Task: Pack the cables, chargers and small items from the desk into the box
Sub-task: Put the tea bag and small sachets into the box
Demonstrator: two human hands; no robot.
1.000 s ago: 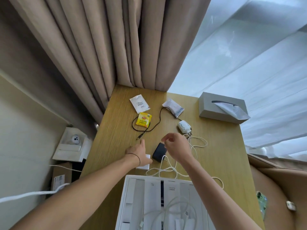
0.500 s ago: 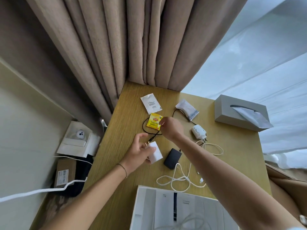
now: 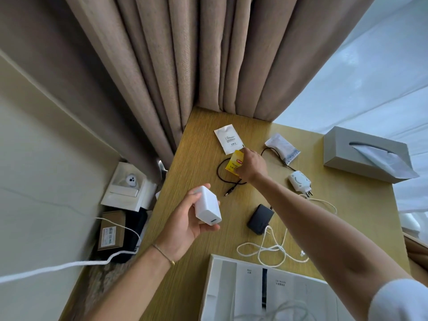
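Observation:
My left hand (image 3: 185, 225) holds a white cube charger (image 3: 207, 209) lifted above the wooden desk (image 3: 199, 256). My right hand (image 3: 251, 166) reaches far across and pinches a yellow tea sachet (image 3: 234, 163) lying over a thin black cable (image 3: 229, 181). A black adapter (image 3: 259, 218), a white plug adapter (image 3: 299, 182) and a tangled white cable (image 3: 268, 249) lie to the right. The open white box (image 3: 217, 290) is at the near edge, with a white cable inside.
A white sachet (image 3: 228, 140) and a small wrapped packet (image 3: 282, 148) lie at the desk's far end. A grey tissue box (image 3: 361, 154) stands far right. Curtains hang behind. Left of the desk, boxes (image 3: 111, 230) and a white cord (image 3: 69, 266) are on the floor.
My left hand has lifted the white charger off the desk and turned it up. My right hand has moved from the black cable to the yellow sachet. The view has shifted left.

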